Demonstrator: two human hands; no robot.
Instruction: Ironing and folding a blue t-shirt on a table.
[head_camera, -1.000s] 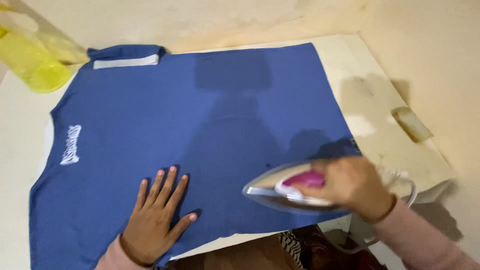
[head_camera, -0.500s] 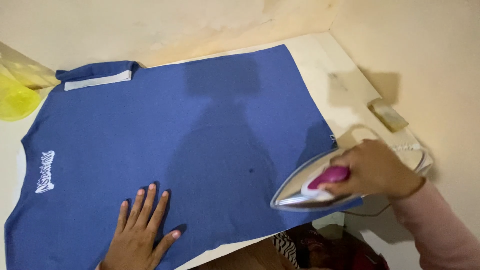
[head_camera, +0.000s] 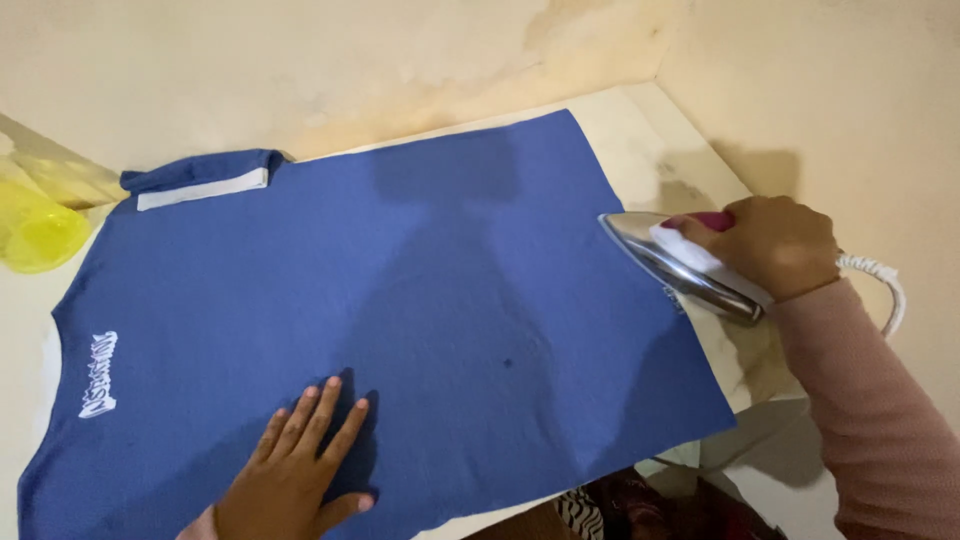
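A blue shirt (head_camera: 400, 300) with a white print near its left edge lies spread flat on a cream board (head_camera: 660, 150). My left hand (head_camera: 290, 475) rests flat on the shirt's near edge, fingers apart. My right hand (head_camera: 770, 245) grips the pink handle of a clothes iron (head_camera: 680, 265). The iron is tilted, its metal soleplate turned up and leftward, at the shirt's right edge. A pink sleeve covers my right forearm.
A yellow translucent plastic container (head_camera: 35, 225) sits at the far left by the shirt's collar. The iron's white coiled cord (head_camera: 880, 285) trails right. Walls close in behind and to the right. Dark patterned cloth (head_camera: 640, 505) shows below the board's near edge.
My right hand has lifted the iron and swung it from the shirt's near right corner up to its right edge, tilting it. My left hand stays flat on the shirt.
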